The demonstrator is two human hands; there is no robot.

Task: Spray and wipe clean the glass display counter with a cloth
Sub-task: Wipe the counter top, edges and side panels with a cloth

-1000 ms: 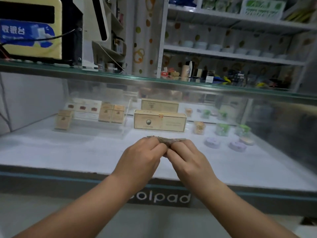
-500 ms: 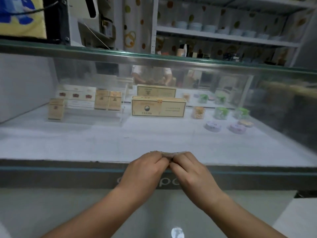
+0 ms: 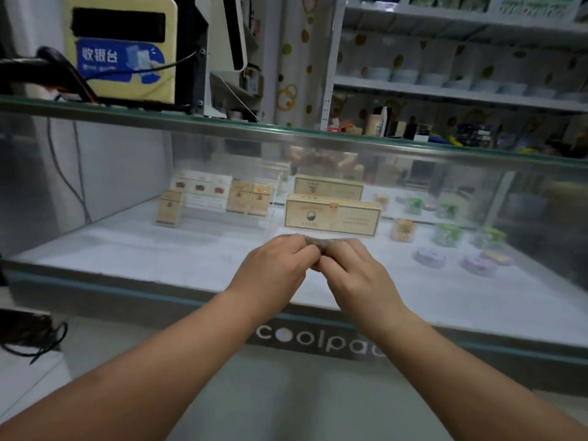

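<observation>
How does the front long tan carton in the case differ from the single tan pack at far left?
The front carton lies lengthwise, wide and low; the single pack stands upright, narrow. The front carton sits near the middle; the single pack stands at the left. Both are tan.

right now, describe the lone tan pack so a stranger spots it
Inside the glass display counter, find the clear rack of packs at left. The tan pack stands alone on the white floor, front-left of it; the other packs sit on the rack.
</observation>
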